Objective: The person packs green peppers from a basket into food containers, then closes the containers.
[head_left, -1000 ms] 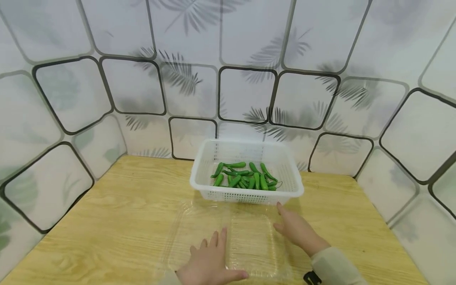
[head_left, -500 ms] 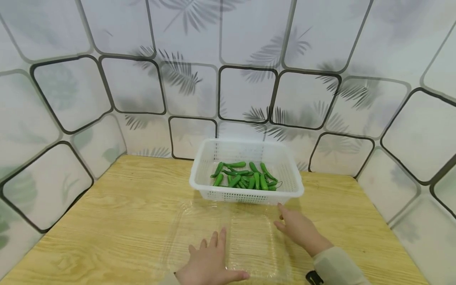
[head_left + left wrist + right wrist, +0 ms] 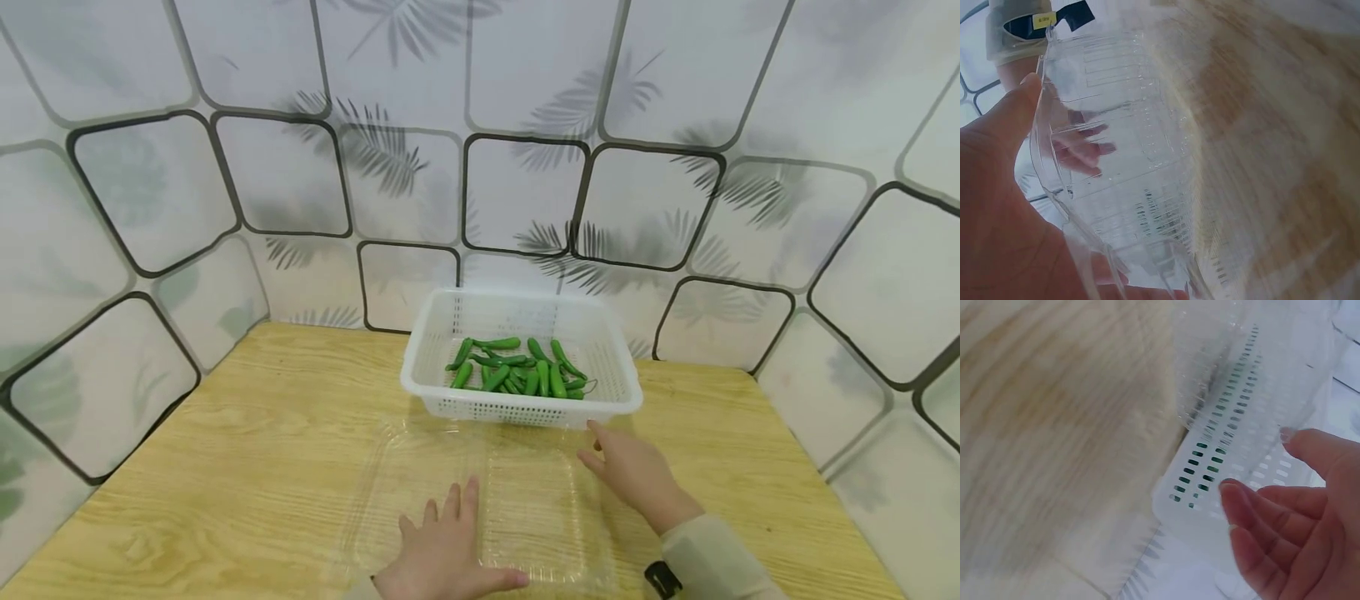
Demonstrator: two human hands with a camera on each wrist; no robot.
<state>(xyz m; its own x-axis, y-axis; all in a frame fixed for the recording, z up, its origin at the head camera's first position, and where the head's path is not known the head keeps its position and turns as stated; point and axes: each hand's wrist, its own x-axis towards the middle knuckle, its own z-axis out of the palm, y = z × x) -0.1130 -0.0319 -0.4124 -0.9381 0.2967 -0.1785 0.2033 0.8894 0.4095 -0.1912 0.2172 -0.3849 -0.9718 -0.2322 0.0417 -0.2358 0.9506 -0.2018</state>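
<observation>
A clear plastic clamshell container [image 3: 532,508] lies unfolded on the table, its two halves side by side. My left hand [image 3: 446,546] is spread over its middle, fingers straight and thumb stretched to the right. In the left wrist view the thumb lies along the rim of the clear container [image 3: 1116,187]. At the container's right far corner is my right hand [image 3: 637,475], index finger extended toward the basket and the other fingers loosely bent. The right wrist view has its thumb at the clear edge, close before the basket wall [image 3: 1194,472].
Just behind the container stands a white perforated basket [image 3: 525,401] with several green chili peppers [image 3: 501,361] in it. The wooden table [image 3: 247,450] ends at a patterned wall covering [image 3: 405,292] at the back and sides. A black band [image 3: 663,578] sits on the right sleeve.
Both hands stay nearly still. The right hand's fingers have shifted slightly, and the head view has tilted down a little.
</observation>
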